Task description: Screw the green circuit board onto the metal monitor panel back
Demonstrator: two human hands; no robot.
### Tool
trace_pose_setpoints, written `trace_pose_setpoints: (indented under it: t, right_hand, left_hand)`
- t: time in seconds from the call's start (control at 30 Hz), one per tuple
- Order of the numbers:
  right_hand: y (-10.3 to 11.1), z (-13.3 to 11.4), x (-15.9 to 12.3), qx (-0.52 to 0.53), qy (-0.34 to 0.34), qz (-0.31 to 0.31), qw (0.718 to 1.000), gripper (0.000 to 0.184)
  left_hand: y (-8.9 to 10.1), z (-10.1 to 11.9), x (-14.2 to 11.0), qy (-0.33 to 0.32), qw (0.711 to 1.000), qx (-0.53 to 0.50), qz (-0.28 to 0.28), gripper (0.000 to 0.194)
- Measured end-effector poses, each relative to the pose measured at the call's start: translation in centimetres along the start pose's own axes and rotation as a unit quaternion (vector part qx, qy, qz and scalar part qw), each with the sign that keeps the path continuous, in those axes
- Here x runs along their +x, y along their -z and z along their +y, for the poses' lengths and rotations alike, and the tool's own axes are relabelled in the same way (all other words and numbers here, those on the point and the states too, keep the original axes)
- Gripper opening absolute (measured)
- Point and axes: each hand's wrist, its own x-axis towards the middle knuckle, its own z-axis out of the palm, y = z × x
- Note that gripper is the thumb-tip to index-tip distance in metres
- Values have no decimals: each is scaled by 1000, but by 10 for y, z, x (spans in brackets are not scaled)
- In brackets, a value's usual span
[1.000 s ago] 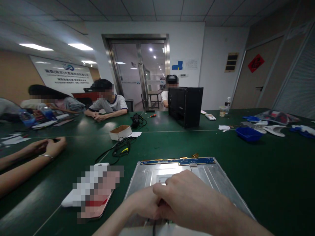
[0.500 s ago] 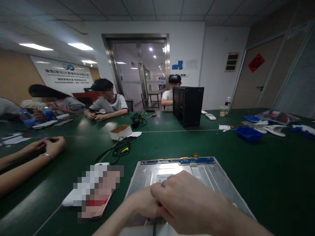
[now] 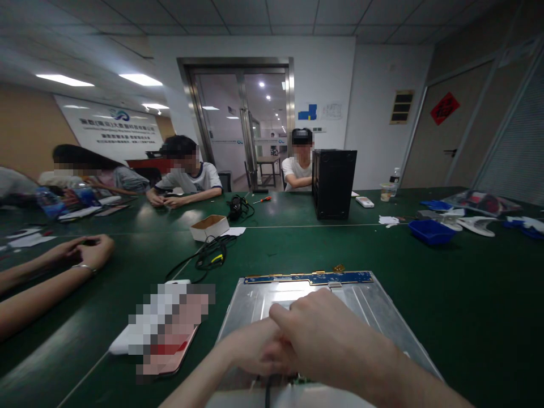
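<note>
A silver metal display panel [image 3: 365, 306], with a strip of blue circuit board [image 3: 297, 278] along its far edge, lies back side up on the table before me. Over its near part my left hand [image 3: 261, 345] and my right hand [image 3: 327, 328] come together, the right one overlapping the left. Both have curled fingers; whatever they pinch is hidden behind the knuckles. Just below them a black cable [image 3: 267, 391] runs toward me, and a bit of green circuit board [image 3: 300, 381] shows beside it.
Left of the panel lie a white object [image 3: 121, 343] and a pink phone [image 3: 173, 360]. Beyond are a black cable coil [image 3: 210, 258], a small open box [image 3: 209, 228], a black computer case [image 3: 335, 184] and a blue tray [image 3: 431, 231]. Another person's hands [image 3: 91, 253] rest at left.
My right hand has shifted slightly, and green circuit board now shows beneath it. Across the table the black computer case has turned and slid right, uncovering more of the person behind it.
</note>
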Motion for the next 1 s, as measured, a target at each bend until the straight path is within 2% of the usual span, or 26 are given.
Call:
trace_pose_setpoints:
  t: [0.13, 0.27, 0.4, 0.5, 0.6, 0.87, 1.0]
  right_hand:
    - [6, -2, 3, -17, -28, -9, 999, 32]
    - [7, 2, 3, -8, -4, -16, 1000, 27]
    - [5, 7, 1, 13, 11, -16, 1000, 17]
    - [6, 10, -1, 38, 41, -25, 998, 20]
    - [7, 12, -3, 54, 57, -26, 997, 25]
    - [4, 12, 2, 18, -11, -34, 999, 27]
    - [3, 11, 2, 11, -1, -22, 1000, 17]
  left_hand:
    - [1, 5, 2, 2, 1000, 7, -17, 5]
    - [-1, 9, 2, 40, 999, 29, -20, 4]
    - [0, 9, 1, 40, 999, 29, -14, 2]
    - [0, 8, 1, 39, 999, 31, 0, 7]
    - [-1, 4, 2, 27, 999, 43, -13, 6]
    - [1, 9, -1, -1, 1000, 4, -12, 6]
    - [-1, 9, 0, 13, 1000, -16, -6, 4]
